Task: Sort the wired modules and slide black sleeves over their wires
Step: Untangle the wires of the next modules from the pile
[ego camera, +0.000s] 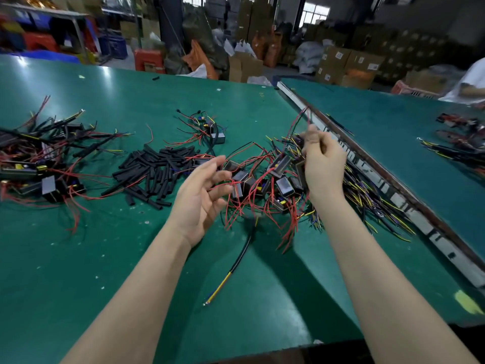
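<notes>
Green table, black sleeves, red, yellow and black wires.

1. Honestly nothing readable anywhere here.
2. The cardboard boxes stacked at the back carry white stickers with red marks, but they're way too blurry to make out a single letter.
3. The pale strip along the seam of the green counter has dark markings on it, also illegible.
4. The modules in the pile show no legible print.
</notes>
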A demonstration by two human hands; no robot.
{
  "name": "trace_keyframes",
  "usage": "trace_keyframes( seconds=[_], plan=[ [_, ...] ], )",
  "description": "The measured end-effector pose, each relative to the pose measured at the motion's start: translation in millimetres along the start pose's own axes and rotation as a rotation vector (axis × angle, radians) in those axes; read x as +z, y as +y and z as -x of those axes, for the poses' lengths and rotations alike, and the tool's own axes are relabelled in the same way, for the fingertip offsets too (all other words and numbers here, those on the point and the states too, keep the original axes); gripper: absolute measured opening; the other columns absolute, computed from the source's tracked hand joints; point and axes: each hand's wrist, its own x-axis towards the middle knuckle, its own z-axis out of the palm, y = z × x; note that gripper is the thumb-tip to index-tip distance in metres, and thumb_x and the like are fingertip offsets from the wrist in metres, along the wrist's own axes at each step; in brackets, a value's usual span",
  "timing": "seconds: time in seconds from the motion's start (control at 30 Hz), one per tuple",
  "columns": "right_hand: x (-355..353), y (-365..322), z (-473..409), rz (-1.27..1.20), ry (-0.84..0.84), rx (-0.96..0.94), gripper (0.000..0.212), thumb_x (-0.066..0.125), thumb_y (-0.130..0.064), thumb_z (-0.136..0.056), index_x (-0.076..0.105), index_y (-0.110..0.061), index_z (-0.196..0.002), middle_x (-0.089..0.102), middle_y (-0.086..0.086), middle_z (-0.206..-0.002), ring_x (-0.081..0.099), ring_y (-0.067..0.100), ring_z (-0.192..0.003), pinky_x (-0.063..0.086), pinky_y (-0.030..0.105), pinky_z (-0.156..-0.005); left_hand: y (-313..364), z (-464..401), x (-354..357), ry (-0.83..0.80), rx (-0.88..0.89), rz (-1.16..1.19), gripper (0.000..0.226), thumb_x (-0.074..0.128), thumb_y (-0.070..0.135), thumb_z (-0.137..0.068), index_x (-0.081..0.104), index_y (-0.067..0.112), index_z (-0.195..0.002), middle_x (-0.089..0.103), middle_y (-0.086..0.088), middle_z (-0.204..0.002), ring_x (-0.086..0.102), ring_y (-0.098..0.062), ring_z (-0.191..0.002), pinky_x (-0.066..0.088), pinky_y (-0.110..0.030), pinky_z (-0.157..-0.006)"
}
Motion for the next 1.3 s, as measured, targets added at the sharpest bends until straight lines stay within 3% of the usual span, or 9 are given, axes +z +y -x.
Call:
trace_keyframes(
  seconds=[0.17, 0.3, 0.43, 0.6, 0.77, 0.83, 0.93, 1.03, 1.3],
  plan=[
    [-17.0, -35.9, 1.4, 0.006, -0.095, -0.270, 0.010, 0.050, -0.018, -0.100, 0.056, -0.024, -0.105, 0.058, -0.005, -0.081, 0.054, 0.009, -0.073, 0.045, 0.024, -0.068, 2.5, 3.0, 3.3, 0.009, 0.094, 0.023, 0.017, 0.048, 0.019, -0.095, 0.063, 0.023, -0.102, 0.068, 0.006, -0.075, 0.064, -0.005, -0.060, 0.047, -0.013, -0.045],
    [-34.0, -62.3, 0.3, 0.058, -0.353, -0.300, 0.014, 0.055, -0.017, -0.094, 0.059, -0.030, -0.098, 0.055, 0.006, -0.070, 0.049, 0.006, -0.061, 0.040, 0.019, -0.058, 1.3, 2.2, 9.0, 0.013, 0.272, -0.115, 0.018, 0.049, 0.015, -0.095, 0.059, 0.026, -0.105, 0.069, 0.008, -0.094, 0.067, -0.004, -0.087, 0.051, -0.017, -0.069],
    [-28.9, -52.5, 23.0, 0.312, -0.545, -0.299, 0.013, 0.059, -0.019, -0.095, 0.064, -0.031, -0.098, 0.058, 0.015, -0.069, 0.041, 0.008, -0.056, 0.035, 0.020, -0.053, -4.5, 9.9, 19.0, -0.142, 0.331, -0.402, 0.026, 0.057, 0.035, -0.088, 0.056, 0.028, -0.113, 0.065, 0.004, -0.116, 0.059, -0.010, -0.112, 0.045, -0.027, -0.098],
    [-20.7, -34.8, 39.8, 0.384, -0.508, -0.341, 0.013, 0.061, -0.017, -0.093, 0.071, -0.016, -0.101, 0.063, 0.001, -0.071, 0.050, 0.010, -0.061, 0.040, 0.017, -0.061, 1.5, 20.9, 20.2, -0.180, 0.284, -0.610, 0.020, 0.045, 0.018, -0.098, 0.064, 0.015, -0.095, 0.056, 0.009, -0.055, 0.057, -0.010, -0.058, 0.048, -0.019, -0.066],
    [-13.0, -22.5, 45.8, 0.466, -0.715, -0.438, 0.012, 0.063, -0.015, -0.092, 0.072, -0.016, -0.099, 0.051, -0.028, -0.068, 0.049, -0.013, -0.061, 0.033, 0.004, -0.062, 48.8, 15.8, -17.6, -0.161, 0.005, -0.761, 0.022, 0.051, 0.019, -0.096, 0.069, 0.008, -0.086, 0.038, 0.010, -0.050, 0.031, -0.005, -0.044, 0.026, -0.013, -0.041],
    [-2.0, -16.9, 51.1, 0.598, -0.895, -0.400, 0.015, 0.059, -0.023, -0.094, 0.071, -0.025, -0.103, 0.056, -0.024, -0.069, 0.055, -0.009, -0.069, 0.042, 0.016, -0.066, 54.9, 16.0, -36.8, -0.187, -0.033, -1.056, 0.021, 0.055, 0.023, -0.095, 0.071, 0.014, -0.085, 0.042, 0.011, -0.050, 0.034, -0.006, -0.045, 0.027, -0.014, -0.041],
    [13.8, -9.2, 59.5, 0.850, -1.064, -0.327, 0.022, 0.052, -0.035, -0.095, 0.066, -0.035, -0.112, 0.068, -0.013, -0.102, 0.061, 0.015, -0.101, 0.051, 0.034, -0.084, 43.7, 22.4, -62.0, -0.178, 0.127, -1.611, 0.017, 0.058, 0.032, -0.093, 0.073, 0.024, -0.091, 0.066, 0.010, -0.071, 0.054, -0.004, -0.064, 0.038, -0.015, -0.059],
    [25.1, -8.4, 62.8, 0.932, -1.154, -0.221, 0.020, 0.054, -0.034, -0.093, 0.068, -0.035, -0.107, 0.065, -0.009, -0.098, 0.059, 0.020, -0.102, 0.051, 0.035, -0.085, 33.0, 29.9, -74.5, -0.233, 0.272, -1.706, 0.022, 0.059, 0.034, -0.092, 0.073, 0.019, -0.097, 0.072, 0.005, -0.089, 0.062, -0.010, -0.082, 0.043, -0.020, -0.076],
    [76.9, -43.1, 74.6, 0.957, -0.691, -0.240, 0.017, 0.053, -0.037, -0.091, 0.064, -0.030, -0.101, 0.065, 0.004, -0.102, 0.061, 0.033, -0.096, 0.038, 0.034, -0.068, 28.2, 26.4, -77.4, -0.215, 0.308, -1.691, 0.013, 0.060, 0.025, -0.088, 0.070, 0.018, -0.087, 0.069, 0.000, -0.084, 0.062, -0.021, -0.082, 0.049, -0.034, -0.075]
  ],
)
